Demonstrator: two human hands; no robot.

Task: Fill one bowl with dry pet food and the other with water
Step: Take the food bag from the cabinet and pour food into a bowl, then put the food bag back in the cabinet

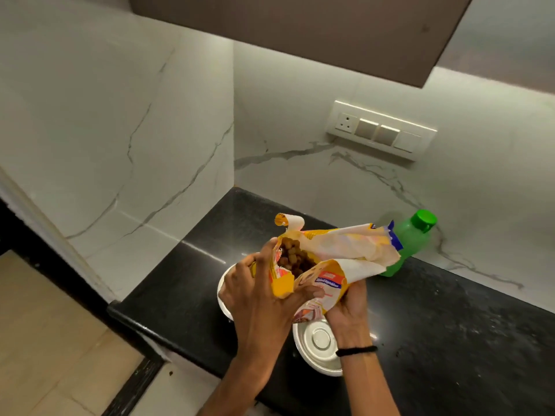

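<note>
A yellow and white pet food bag (339,253) lies tilted above the counter, its open mouth facing left with brown kibble (292,255) showing inside. My left hand (258,295) grips the bag's mouth edge. My right hand (348,307) holds the bag from below near its middle. Under the hands stand two steel bowls: one (223,291) mostly hidden behind my left hand, the other (315,346) nearer me, with nothing in it. A green water bottle (411,238) with a green cap stands behind the bag, partly hidden.
The black granite counter (450,340) runs into a corner of white marble walls. A switch panel (381,130) sits on the back wall, and a brown cabinet (300,28) hangs overhead. The counter's front edge drops to a tiled floor (45,340) at left.
</note>
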